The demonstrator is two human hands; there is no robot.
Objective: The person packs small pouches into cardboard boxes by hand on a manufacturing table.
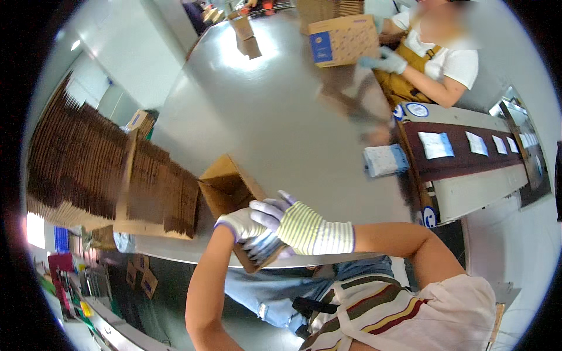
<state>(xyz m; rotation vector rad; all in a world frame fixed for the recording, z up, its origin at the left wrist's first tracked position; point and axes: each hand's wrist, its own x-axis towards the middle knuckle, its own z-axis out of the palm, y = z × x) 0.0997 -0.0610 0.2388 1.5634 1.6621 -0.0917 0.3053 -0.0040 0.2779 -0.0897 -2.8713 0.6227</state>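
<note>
An open cardboard box (218, 186) lies tilted at the table's near edge, its flaps spread. Several blue-and-white packets (261, 248) stand packed in its near end. My left hand (239, 224), in a pale glove, rests over the packets; its fingertips are partly hidden under the other hand. Crossing above it, my right hand (295, 225), in a glove striped yellow-green and white, has its visible fingers spread toward the box's inside. A purple fingertip shows low beside the packets.
Flattened cardboard boxes (105, 175) are stacked at the left. On the right, a conveyor (468, 172) carries several packets, and more packets (385, 160) lie on the table (293, 134) beside it. Across the table a gloved co-worker holds a printed box (345, 41).
</note>
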